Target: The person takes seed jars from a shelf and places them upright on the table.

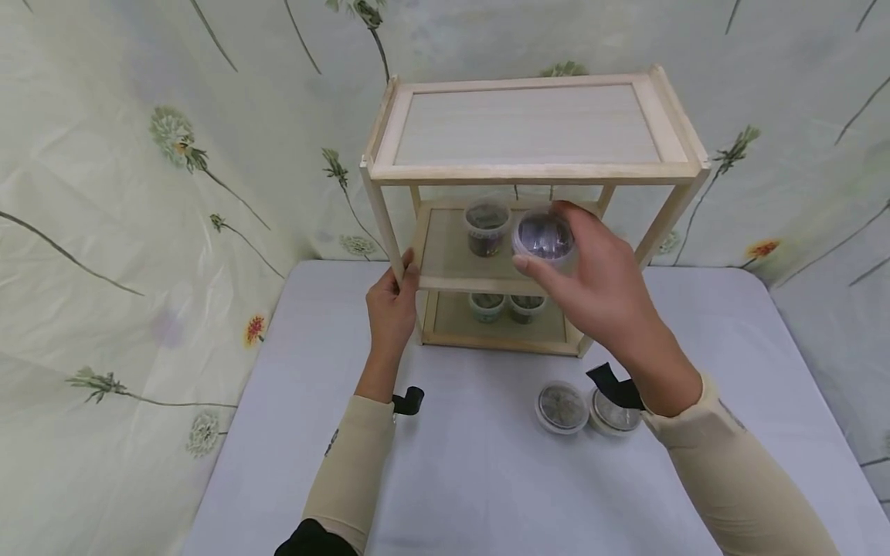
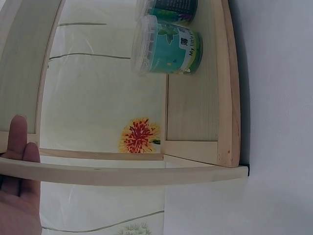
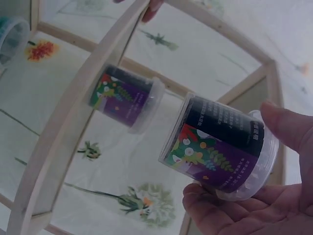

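My right hand (image 1: 606,287) holds a clear-lidded plastic jar (image 1: 545,236) with a purple and black label by its lid end, thumb on one side and fingers on the other. The jar is in front of the middle shelf (image 1: 445,251) of a small wooden rack. On that shelf, to its left, stands a matching purple-labelled jar (image 3: 126,100). My left hand (image 1: 393,313) grips the rack's front left post (image 2: 122,175) at middle-shelf height. Two jars, one a teal-labelled jar (image 2: 171,46), stand side by side on the bottom shelf (image 1: 452,324).
Two more lidded jars, a left one (image 1: 562,407) and a right one (image 1: 615,413) partly behind the right wrist strap, stand on the white-covered table (image 1: 473,479) before the rack. The rack's top panel (image 1: 528,123) overhangs the middle shelf. A flower-printed backdrop (image 1: 139,255) hangs behind.
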{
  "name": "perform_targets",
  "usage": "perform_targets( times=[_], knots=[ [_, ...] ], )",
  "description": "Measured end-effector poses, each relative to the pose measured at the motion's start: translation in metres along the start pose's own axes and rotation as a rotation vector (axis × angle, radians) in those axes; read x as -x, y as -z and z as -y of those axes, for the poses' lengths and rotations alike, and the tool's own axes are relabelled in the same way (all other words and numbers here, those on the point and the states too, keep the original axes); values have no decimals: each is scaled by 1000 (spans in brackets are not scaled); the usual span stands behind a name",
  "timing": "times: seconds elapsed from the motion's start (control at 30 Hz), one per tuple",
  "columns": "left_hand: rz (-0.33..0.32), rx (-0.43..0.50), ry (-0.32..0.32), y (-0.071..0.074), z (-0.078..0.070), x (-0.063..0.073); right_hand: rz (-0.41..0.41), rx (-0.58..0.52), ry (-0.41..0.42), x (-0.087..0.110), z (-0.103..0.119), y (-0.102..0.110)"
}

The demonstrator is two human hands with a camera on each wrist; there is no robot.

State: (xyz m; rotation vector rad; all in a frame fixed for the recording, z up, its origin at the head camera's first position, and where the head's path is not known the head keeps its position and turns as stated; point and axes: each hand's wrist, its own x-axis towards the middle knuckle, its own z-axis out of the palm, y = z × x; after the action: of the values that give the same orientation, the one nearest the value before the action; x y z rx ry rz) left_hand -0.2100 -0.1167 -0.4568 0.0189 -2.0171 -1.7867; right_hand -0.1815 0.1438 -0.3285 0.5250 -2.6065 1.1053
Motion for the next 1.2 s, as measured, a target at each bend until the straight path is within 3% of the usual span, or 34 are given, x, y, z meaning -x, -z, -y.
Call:
perform_targets(
  times=[0.5, 0.77, 1.2],
  knots=[
    [-9, -6, 33, 0, -4, 1, 5, -7, 106, 39, 12, 1],
    [2, -14, -1, 0, -3, 0, -10, 8, 113, 60, 13, 0],
    [11, -4, 14, 0, -3, 1, 21, -5, 53, 90, 4, -14]
  ],
)
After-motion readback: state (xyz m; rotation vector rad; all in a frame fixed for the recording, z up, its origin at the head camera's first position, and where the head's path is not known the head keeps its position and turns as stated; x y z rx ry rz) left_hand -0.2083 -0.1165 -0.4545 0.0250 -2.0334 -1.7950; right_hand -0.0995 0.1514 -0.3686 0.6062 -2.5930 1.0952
